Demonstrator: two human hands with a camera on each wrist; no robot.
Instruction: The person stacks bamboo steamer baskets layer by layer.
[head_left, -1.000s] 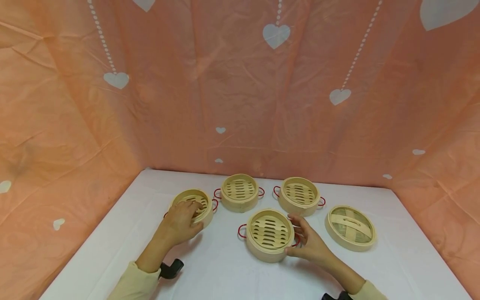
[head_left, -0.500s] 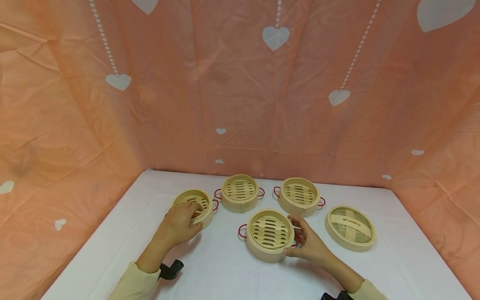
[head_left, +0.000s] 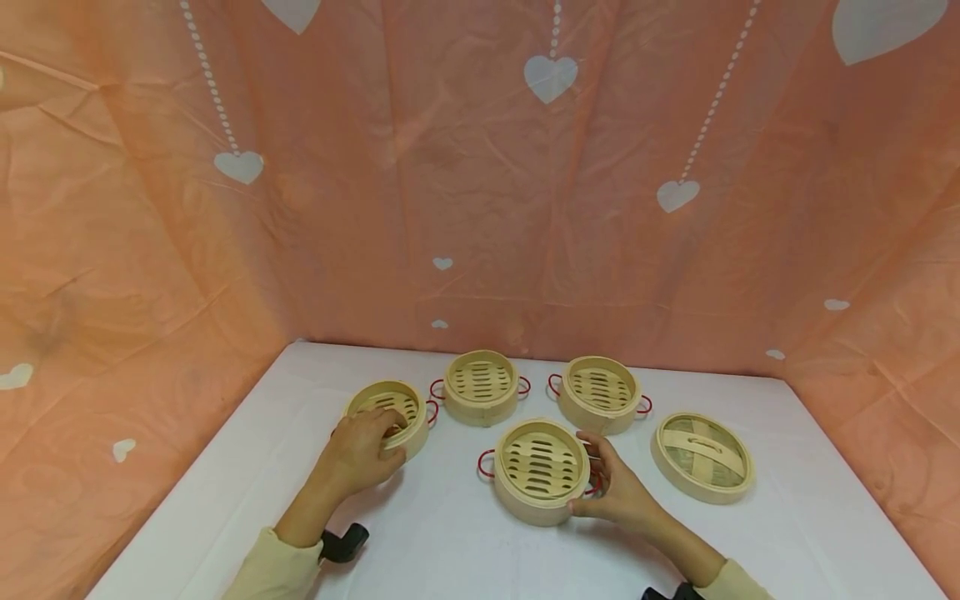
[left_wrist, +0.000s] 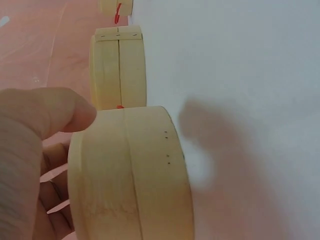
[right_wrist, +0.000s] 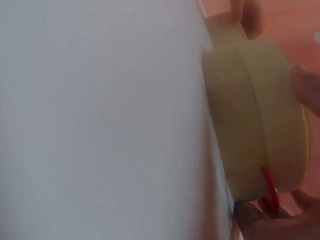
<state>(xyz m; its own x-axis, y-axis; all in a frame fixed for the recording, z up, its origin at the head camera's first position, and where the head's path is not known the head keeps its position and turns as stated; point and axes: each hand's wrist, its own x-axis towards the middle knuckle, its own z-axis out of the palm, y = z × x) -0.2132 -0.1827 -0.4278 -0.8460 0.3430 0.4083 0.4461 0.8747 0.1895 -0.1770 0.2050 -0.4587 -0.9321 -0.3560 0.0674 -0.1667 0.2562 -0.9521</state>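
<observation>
Ok, L hand pinches L steamer, R hand grips front steamer; lid head cam only.

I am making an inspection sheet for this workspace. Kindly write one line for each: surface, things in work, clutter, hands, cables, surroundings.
Surface: white-covered table, shadows beside the hands.
Things in work: left basket and front basket, both uncovered with slatted floors; behind them, back-left basket and back-right basket, also uncovered; round lid lying apart at the right.
Clutter: nothing seen.
Left hand: holds the left basket by its near rim, thumb outside.
Right hand: holds the front basket at its right side.
Cables: nothing seen.
Surroundings: creased orange sheet with pale hearts, behind and at both sides.
</observation>
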